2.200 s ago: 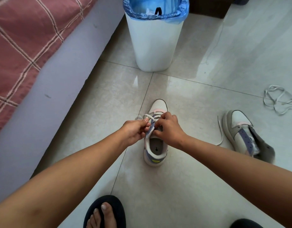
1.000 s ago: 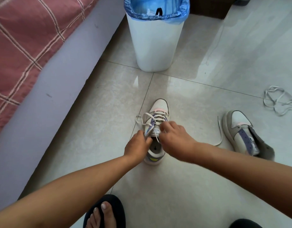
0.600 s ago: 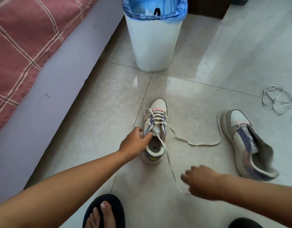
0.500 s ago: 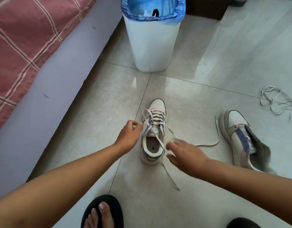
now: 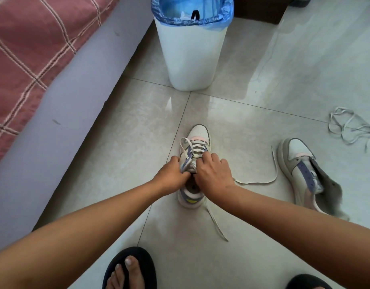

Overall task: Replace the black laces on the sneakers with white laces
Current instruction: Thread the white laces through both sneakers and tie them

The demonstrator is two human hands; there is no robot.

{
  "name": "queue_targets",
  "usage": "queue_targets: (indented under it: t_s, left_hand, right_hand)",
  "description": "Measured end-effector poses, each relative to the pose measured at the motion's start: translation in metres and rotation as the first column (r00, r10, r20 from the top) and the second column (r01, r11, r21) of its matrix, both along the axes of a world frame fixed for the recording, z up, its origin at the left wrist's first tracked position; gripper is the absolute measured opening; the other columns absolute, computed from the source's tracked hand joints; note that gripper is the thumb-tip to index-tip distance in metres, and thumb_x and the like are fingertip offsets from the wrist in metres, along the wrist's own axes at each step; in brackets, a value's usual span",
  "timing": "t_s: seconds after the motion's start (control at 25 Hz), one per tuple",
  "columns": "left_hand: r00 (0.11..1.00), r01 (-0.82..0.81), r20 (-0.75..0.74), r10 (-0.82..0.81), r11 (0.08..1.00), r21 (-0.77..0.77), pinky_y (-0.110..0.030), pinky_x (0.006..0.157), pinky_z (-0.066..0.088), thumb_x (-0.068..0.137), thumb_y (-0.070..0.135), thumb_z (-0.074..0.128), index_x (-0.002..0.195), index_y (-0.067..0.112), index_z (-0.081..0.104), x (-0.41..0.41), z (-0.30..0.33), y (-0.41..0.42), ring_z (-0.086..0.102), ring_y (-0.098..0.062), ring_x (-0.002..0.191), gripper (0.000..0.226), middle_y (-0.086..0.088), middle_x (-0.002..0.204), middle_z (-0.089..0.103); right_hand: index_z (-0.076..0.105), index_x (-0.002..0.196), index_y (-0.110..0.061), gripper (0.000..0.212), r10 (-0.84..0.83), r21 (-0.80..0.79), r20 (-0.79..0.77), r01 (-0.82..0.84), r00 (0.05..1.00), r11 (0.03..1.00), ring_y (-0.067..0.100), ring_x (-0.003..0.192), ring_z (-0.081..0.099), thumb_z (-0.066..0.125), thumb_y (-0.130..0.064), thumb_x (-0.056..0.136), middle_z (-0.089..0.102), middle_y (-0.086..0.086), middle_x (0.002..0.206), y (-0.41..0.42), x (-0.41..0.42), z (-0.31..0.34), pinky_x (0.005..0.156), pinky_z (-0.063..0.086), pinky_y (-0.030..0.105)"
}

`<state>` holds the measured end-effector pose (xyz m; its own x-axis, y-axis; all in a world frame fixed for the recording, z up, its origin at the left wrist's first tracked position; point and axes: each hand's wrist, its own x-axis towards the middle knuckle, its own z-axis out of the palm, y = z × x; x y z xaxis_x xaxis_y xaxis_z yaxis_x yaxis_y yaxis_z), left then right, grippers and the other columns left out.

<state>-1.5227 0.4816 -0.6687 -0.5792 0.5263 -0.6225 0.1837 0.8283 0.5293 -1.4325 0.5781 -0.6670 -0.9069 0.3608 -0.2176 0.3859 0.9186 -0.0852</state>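
A white sneaker (image 5: 197, 133) with lilac eyelet strips stands on the floor tiles, toe pointing away from me. A white lace (image 5: 195, 146) crosses its lower eyelets, with a loop sticking out on the left. My left hand (image 5: 169, 176) pinches the lilac eyelet strip on the sneaker's left side. My right hand (image 5: 214, 174) curls over the tongue, fingers on the lace there. Two free lace ends trail from under that hand, one to the right (image 5: 257, 182), one towards me (image 5: 216, 223). The second sneaker (image 5: 294, 157) lies unlaced at the right, tongue flopped open.
A loose tangle of pale lace (image 5: 346, 128) lies at the far right. A white bin (image 5: 190, 59) with a blue liner stands beyond the sneaker. A bed with a pink checked cover (image 5: 33, 49) runs along the left. My foot in a black slipper (image 5: 129, 268) is at the bottom.
My right hand drew a lace end out towards me, then came back onto the sneaker's tongue. My left hand stayed at the sneaker's left side and closed on the eyelet strip again.
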Motion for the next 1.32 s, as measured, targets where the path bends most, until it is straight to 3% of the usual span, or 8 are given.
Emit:
queue_targets:
  t_s: [0.16, 0.32, 0.52, 0.92, 1.0, 1.08, 1.16, 1.32]
  left_hand:
    - [0.994, -0.09, 0.066, 0.088, 0.995, 0.033, -0.024, 0.041, 0.045, 0.086, 0.023, 0.058, 0.128, 0.013, 0.037, -0.003, 0.001, 0.004, 0.054, -0.015, 0.063, 0.048, -0.006, 0.094, 0.055]
    - [0.992, -0.127, 0.025, 0.125, 0.99, 0.063, -0.038, 0.067, 0.056, 0.083, 0.019, 0.058, 0.123, 0.009, 0.044, 0.0, -0.003, 0.003, 0.061, -0.028, 0.074, 0.043, -0.014, 0.104, 0.063]
    - [0.984, -0.167, 0.079, 0.161, 0.983, 0.078, -0.024, 0.043, 0.052, 0.088, 0.017, 0.056, 0.128, 0.009, 0.042, 0.003, -0.002, 0.003, 0.058, -0.018, 0.057, 0.043, -0.007, 0.097, 0.053]
    - [0.987, -0.153, 0.067, 0.148, 0.986, 0.071, -0.021, 0.04, 0.049, 0.09, 0.017, 0.053, 0.125, 0.009, 0.042, 0.004, -0.002, 0.004, 0.056, -0.018, 0.06, 0.038, -0.005, 0.091, 0.051]
    - [0.984, -0.169, 0.075, 0.163, 0.983, 0.071, -0.025, 0.043, 0.052, 0.089, 0.016, 0.054, 0.124, 0.009, 0.043, 0.003, -0.002, 0.004, 0.058, -0.022, 0.066, 0.038, -0.006, 0.093, 0.051]
    - [0.982, -0.171, 0.099, 0.163, 0.982, 0.075, -0.03, 0.049, 0.056, 0.088, 0.016, 0.056, 0.127, 0.009, 0.042, 0.003, -0.002, 0.004, 0.059, -0.024, 0.073, 0.042, -0.007, 0.095, 0.051]
    - [0.98, -0.169, 0.119, 0.159, 0.982, 0.084, -0.028, 0.05, 0.056, 0.089, 0.016, 0.057, 0.129, 0.01, 0.04, 0.002, -0.001, 0.001, 0.057, -0.019, 0.07, 0.044, -0.005, 0.095, 0.049]
    - [0.973, -0.196, 0.144, 0.182, 0.976, 0.089, -0.024, 0.047, 0.054, 0.089, 0.017, 0.057, 0.13, 0.012, 0.04, 0.002, -0.001, 0.001, 0.057, -0.015, 0.067, 0.045, -0.005, 0.093, 0.049]
  right_hand:
    - [0.058, 0.045, -0.01, 0.036, 0.017, -0.111, -0.053, -0.023, 0.998, 0.994, 0.027, 0.046, 0.052, 0.086, -0.011, 0.022, 0.054, 0.009, 0.059, 0.004, -0.005, 0.001, 0.041, 0.029, 0.022]
    - [0.063, 0.061, -0.006, 0.018, 0.273, -0.304, -0.19, -0.321, 0.943, 0.897, 0.034, 0.053, 0.055, 0.08, -0.005, 0.055, 0.055, 0.015, 0.065, -0.006, 0.022, 0.017, 0.042, 0.034, 0.028]
    - [0.059, 0.101, -0.003, 0.02, 0.507, -0.494, 0.085, -0.406, 0.858, 0.769, 0.032, 0.097, 0.05, 0.046, -0.016, 0.094, 0.054, 0.015, 0.108, -0.003, 0.06, 0.027, 0.081, 0.044, 0.041]
    - [0.061, 0.092, -0.004, 0.012, 0.495, -0.715, 0.031, -0.327, 0.868, 0.618, 0.018, 0.077, 0.046, 0.055, -0.014, 0.091, 0.059, 0.011, 0.094, -0.001, 0.054, 0.041, 0.067, 0.033, 0.022]
    - [0.063, 0.093, -0.008, 0.017, 0.388, -0.704, 0.077, -0.225, 0.919, 0.674, 0.014, 0.074, 0.046, 0.056, -0.023, 0.093, 0.063, 0.01, 0.091, 0.009, 0.043, 0.037, 0.066, 0.032, 0.022]
    - [0.062, 0.098, -0.013, 0.02, 0.046, -0.581, 0.041, -0.013, 0.998, 0.814, 0.017, 0.076, 0.049, 0.054, -0.03, 0.094, 0.064, 0.008, 0.093, 0.032, 0.03, 0.025, 0.066, 0.032, 0.025]
    - [0.058, 0.111, -0.014, 0.022, -0.245, -0.517, -0.024, 0.198, 0.969, 0.833, 0.021, 0.09, 0.052, 0.052, -0.028, 0.095, 0.06, 0.007, 0.103, 0.053, 0.017, 0.011, 0.073, 0.036, 0.027]
    - [0.061, 0.096, -0.014, 0.016, -0.264, -0.575, 0.094, 0.269, 0.96, 0.773, 0.022, 0.095, 0.05, 0.053, -0.027, 0.094, 0.054, 0.007, 0.101, 0.061, -0.006, -0.012, 0.081, 0.041, 0.031]
